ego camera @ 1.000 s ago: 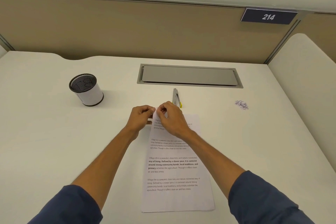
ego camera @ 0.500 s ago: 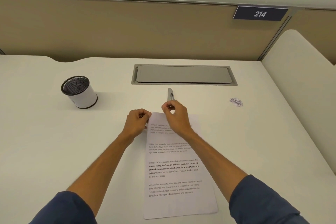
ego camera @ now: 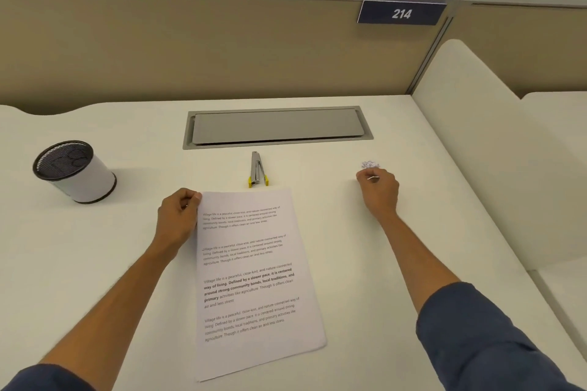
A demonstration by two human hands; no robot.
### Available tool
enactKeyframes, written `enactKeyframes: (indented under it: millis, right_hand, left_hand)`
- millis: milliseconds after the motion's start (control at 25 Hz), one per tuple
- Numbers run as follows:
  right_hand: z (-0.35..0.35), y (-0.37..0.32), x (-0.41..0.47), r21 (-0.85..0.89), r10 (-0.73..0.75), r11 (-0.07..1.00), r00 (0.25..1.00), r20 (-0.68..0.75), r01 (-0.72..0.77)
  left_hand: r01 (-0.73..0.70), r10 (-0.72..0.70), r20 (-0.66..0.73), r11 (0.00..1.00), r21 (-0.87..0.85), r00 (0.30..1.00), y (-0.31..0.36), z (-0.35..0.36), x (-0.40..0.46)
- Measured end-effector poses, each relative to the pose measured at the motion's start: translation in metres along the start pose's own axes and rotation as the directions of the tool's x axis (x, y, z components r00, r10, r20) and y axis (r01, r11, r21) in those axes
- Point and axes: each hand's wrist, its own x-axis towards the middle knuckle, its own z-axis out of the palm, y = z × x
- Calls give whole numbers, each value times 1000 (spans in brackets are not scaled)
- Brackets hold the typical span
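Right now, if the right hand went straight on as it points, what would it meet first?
Probably the small heap of silvery metal bits beyond the right hand, which pinches a thin silvery wire.

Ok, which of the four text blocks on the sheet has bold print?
The third block from the top of the sheet: its middle lines are bold, while the two above and the one below are all light print.
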Motion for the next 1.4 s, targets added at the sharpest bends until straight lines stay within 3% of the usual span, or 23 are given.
enactKeyframes:
  millis: [320, 840, 1000, 1160, 1280, 1400]
  right_hand:
    - [-24, 22, 38, -128, -47, 990, 996, 77, 57]
    - [-33, 9, 43, -99, -66, 993, 998, 7, 66]
    - [-27, -8, 8, -26, -172, 985, 985, -15, 172]
    - [-3, -24, -45, 66, -266, 964, 944, 198, 258]
    - [19, -42, -83, 101, -232, 973, 865, 445, 209]
    - [31, -60, -105, 170, -157, 983, 791, 592, 68]
  left_hand:
    - [25, -25, -7, 999, -24, 1000, -2, 3, 5]
    - [-6, 6, 4, 1000, -27, 1000, 6, 2, 1]
    - [-29, 33, 36, 995, -100, 999, 17, 0, -9]
    - [-41, 52, 66, 985, -165, 996, 33, -3, -22]
    - [-47, 68, 84, 973, -225, 994, 45, -9, -32]
    - [-53, 82, 97, 962, -269, 992, 53, -17, -40]
